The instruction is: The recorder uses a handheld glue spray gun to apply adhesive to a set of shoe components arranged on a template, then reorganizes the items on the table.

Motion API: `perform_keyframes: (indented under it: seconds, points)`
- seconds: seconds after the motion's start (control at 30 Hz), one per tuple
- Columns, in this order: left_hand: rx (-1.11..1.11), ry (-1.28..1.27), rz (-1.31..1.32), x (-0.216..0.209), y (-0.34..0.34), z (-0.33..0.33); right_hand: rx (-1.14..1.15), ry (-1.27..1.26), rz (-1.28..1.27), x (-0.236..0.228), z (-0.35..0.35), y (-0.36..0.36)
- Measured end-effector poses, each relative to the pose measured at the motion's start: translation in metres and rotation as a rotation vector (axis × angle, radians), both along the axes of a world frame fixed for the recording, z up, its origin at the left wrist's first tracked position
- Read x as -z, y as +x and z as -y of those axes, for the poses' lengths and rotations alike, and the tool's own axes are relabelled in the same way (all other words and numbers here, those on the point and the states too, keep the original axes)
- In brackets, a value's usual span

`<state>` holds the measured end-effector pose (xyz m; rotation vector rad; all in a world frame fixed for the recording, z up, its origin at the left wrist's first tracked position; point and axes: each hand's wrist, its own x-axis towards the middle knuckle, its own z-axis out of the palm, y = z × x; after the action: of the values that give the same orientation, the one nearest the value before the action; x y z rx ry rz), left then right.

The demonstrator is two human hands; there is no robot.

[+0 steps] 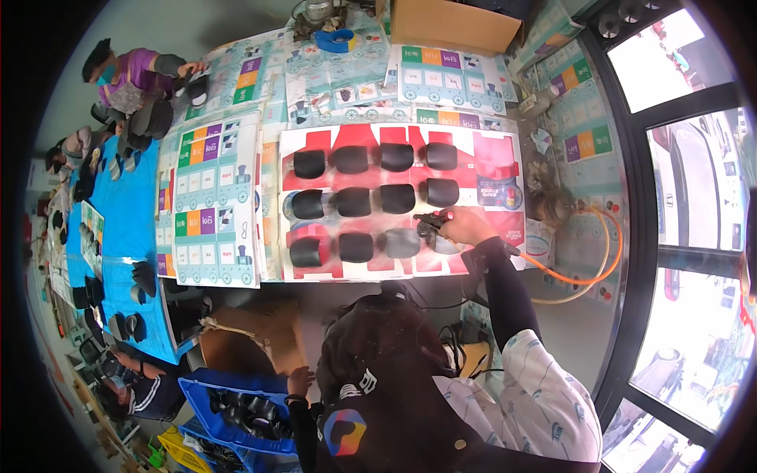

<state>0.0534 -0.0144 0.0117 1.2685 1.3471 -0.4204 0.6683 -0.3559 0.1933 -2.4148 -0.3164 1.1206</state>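
Note:
My right hand point(465, 227) grips a small dark spray gun point(430, 225) with its nozzle pointing left at a greyish cap-shaped piece point(402, 243). That piece lies in the bottom row of several black pieces point(398, 156) set in three rows on a red cardboard sheet point(493, 158). An orange hose point(599, 276) loops off to the right of the hand. My left hand point(298, 382) hangs low beside my dark apron, at the rim of a blue crate point(197, 390) that holds black pieces. Its fingers are too small to read.
Printed paper sheets point(217, 205) cover the bench around the red sheet. At the far edge stand a cardboard box point(449, 24) and a blue tape roll point(337, 39). Two other people work at a blue table point(126, 229) on the left. A brown box point(252, 339) sits under the bench. Windows point(694, 197) line the right.

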Motion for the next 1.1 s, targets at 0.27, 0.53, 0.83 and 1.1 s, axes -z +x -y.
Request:
perform_keyframes:
  seconds: [0.27,0.53,0.83,1.1]
  points:
    - [-0.108,-0.115,0.116,0.032,-0.073,-0.029,0.003,0.005,0.279,0.004,0.002,-0.058]
    - [0.712,0.145,0.192,0.054,-0.139,-0.011,-0.003,0.104,0.346,-0.022,-0.016,-0.134]
    - [0.471,0.160,0.256,0.100,-0.236,0.039,-0.178,0.152,0.465,-0.011,-0.098,-0.206]
    - [0.390,0.230,0.293,0.109,-0.245,0.042,-0.105,0.092,0.561,0.001,-0.085,-0.197]
